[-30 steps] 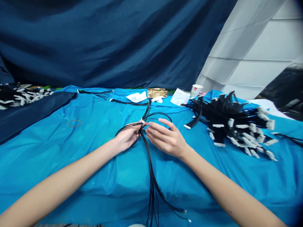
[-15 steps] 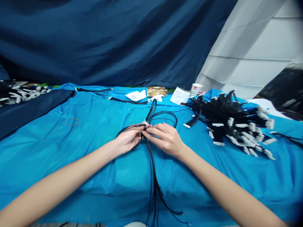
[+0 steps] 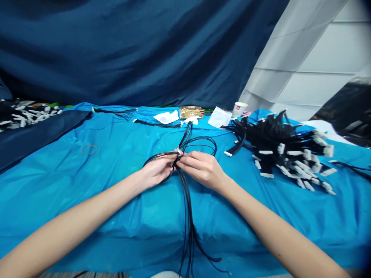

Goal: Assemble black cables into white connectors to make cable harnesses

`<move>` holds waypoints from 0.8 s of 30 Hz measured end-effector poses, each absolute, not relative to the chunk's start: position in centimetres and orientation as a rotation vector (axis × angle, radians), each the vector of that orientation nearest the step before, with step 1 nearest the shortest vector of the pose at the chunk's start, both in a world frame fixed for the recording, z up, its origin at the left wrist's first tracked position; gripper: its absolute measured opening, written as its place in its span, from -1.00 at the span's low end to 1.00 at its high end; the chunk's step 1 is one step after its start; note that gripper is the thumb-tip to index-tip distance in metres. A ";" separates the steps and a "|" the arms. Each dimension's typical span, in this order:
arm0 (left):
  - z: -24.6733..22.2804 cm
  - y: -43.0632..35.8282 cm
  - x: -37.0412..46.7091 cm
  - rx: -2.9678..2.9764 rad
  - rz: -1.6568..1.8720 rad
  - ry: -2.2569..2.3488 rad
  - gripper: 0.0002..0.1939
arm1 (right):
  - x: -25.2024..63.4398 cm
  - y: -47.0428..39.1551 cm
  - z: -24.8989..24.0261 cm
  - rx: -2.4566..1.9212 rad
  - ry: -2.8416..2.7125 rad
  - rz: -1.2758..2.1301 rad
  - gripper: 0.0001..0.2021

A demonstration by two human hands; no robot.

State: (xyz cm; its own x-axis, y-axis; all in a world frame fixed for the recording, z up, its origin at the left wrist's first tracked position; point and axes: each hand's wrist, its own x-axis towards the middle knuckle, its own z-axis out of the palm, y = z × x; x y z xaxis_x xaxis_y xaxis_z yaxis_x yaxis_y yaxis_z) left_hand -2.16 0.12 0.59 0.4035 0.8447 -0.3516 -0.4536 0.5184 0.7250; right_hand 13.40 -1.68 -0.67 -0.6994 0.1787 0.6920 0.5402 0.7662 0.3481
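Note:
A bundle of thin black wires (image 3: 189, 216) is held in front of me, looping up and to the right while its loose ends hang toward the table's front edge. My left hand (image 3: 159, 169) is closed around the wires near a small white connector (image 3: 178, 151). From the right, my right hand (image 3: 203, 168) pinches at the same spot, its fingertips against the wires just below the connector. Exactly which wire lies between those fingertips is too small to make out.
On the blue cloth (image 3: 121, 216), a big pile of black cables with white connectors (image 3: 284, 150) lies right. More connectors (image 3: 31, 114) lie far left, near a rubber band (image 3: 89, 149). Along the back stand a paper cup (image 3: 240, 109), a golden packet (image 3: 191, 112) and white papers (image 3: 219, 117).
My right hand's fingers have shifted very slightly at the connector. The hanging wire ends have swayed a little to the left; otherwise the hold looks the same.

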 end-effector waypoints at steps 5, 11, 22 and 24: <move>0.6 0.2 -2.2 0.597 0.870 0.788 -0.70 | 13.4 -1.6 -0.7 -0.551 -2.332 -0.657 -0.86; 0.4 0.3 -2.3 0.596 0.871 0.811 -0.71 | 13.2 -1.6 -0.9 -0.564 -2.274 -0.517 -0.87; 0.7 0.4 -2.4 0.617 0.906 0.901 -0.77 | 12.5 -2.5 0.4 -0.723 -1.828 0.222 -0.89; 0.8 0.4 -2.4 0.627 0.901 0.913 -0.76 | 12.5 -2.6 0.8 -0.740 -1.695 0.469 -0.90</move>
